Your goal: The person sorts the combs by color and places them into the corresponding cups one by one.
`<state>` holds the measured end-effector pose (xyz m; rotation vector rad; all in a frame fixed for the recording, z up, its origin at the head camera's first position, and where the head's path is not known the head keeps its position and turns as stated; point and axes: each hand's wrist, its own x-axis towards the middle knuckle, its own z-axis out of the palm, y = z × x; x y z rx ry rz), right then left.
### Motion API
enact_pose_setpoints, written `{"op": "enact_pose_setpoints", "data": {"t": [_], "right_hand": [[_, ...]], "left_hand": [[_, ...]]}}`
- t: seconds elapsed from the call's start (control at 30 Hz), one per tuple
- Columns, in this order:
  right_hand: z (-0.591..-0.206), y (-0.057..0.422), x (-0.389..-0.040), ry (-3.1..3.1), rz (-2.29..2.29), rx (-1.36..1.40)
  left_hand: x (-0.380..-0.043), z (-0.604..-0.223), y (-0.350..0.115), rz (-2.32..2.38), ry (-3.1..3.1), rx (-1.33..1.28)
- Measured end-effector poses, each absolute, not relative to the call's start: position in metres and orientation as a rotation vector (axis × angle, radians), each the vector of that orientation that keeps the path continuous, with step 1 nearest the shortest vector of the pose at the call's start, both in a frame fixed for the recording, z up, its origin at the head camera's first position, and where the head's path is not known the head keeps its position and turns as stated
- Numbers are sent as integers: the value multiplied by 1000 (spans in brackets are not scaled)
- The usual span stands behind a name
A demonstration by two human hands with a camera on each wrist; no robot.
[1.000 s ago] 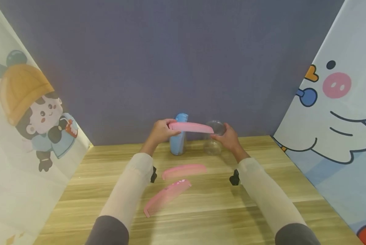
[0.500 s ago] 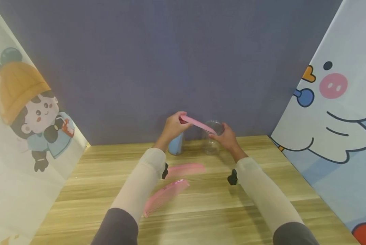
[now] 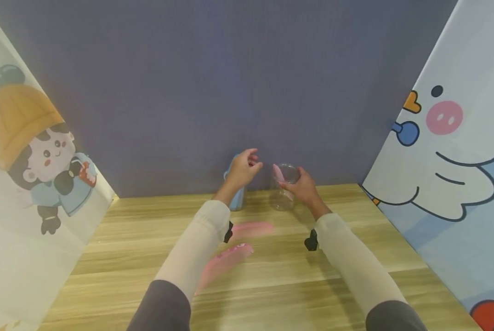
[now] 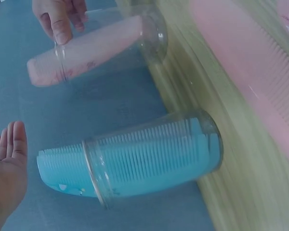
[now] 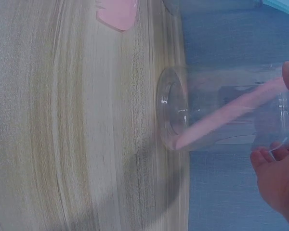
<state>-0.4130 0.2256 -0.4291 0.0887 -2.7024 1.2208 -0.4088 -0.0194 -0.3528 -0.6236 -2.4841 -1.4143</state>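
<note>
My left hand is raised in front of the blue comb, fingers loosely extended and nothing in them. That comb stands in a clear plastic jar, its end sticking out above the rim. To the right, my right hand grips the rim of another clear jar. A pink comb leans at a slant inside this jar, its lower end at the bottom, its top just over the rim. In the left wrist view, the left hand is apart from both jars.
Two more pink combs lie on the wood-grain table: one comb behind, the other comb nearer, both partly covered by the left arm. A dark grey panel rises behind the jars, with cartoon-printed panels at both sides.
The pink comb, held flat by my left hand a second ago, was tilted and lowered into the right jar. The left hand let go of it; the right hand stayed on the jar.
</note>
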Motion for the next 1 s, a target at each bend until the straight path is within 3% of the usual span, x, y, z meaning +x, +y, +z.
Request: {"op": "enact_pose_setpoints", "data": {"t": [0.83, 1.0], "right_hand": [[-427, 225, -412, -2708, 1198, 91], [-428, 225, -411, -2709, 1210, 91]], "left_hand": [[-372, -406, -99, -986, -2840, -649], [-362, -423, -103, -854, -2930, -756]]}}
